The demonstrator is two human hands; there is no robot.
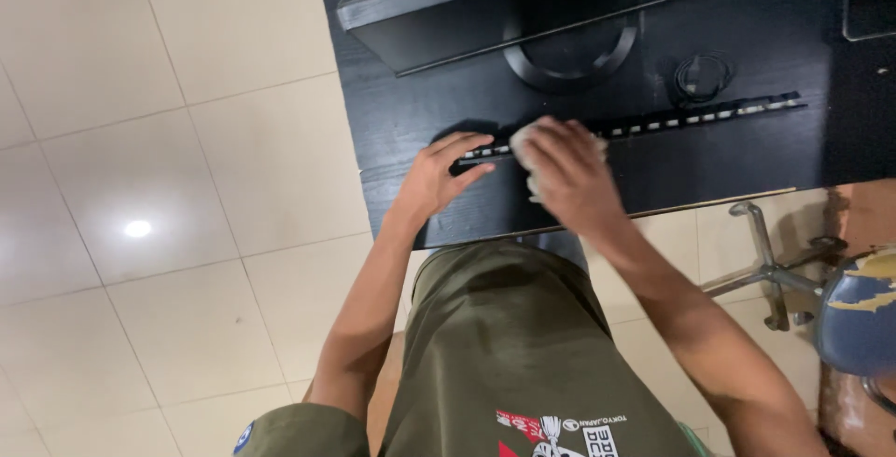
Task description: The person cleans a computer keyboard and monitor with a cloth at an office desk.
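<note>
A black desk (pixel 411 112) with a matt wood-grain finish, faintly rough in look. On it, a black keyboard (pixel 653 124) of matt plastic with pale key edges. A monitor (pixel 439 18) in dark plastic, its ring-shaped stand (pixel 571 56) smooth with a slight sheen. A coiled black cable (pixel 702 76) with a dull, rubbery look. The right hand (pixel 571 177) presses a pale, soft, crumpled cloth (pixel 525 144); whether fabric or paper tissue cannot be told. The floor (pixel 168 186) is cream tile, glossy, reflecting a lamp. A chair (pixel 854 312) has a shiny metal base and a blue seat covering that is worn and peeling. The person's shirt (pixel 504 345) is olive matt cloth.
</note>
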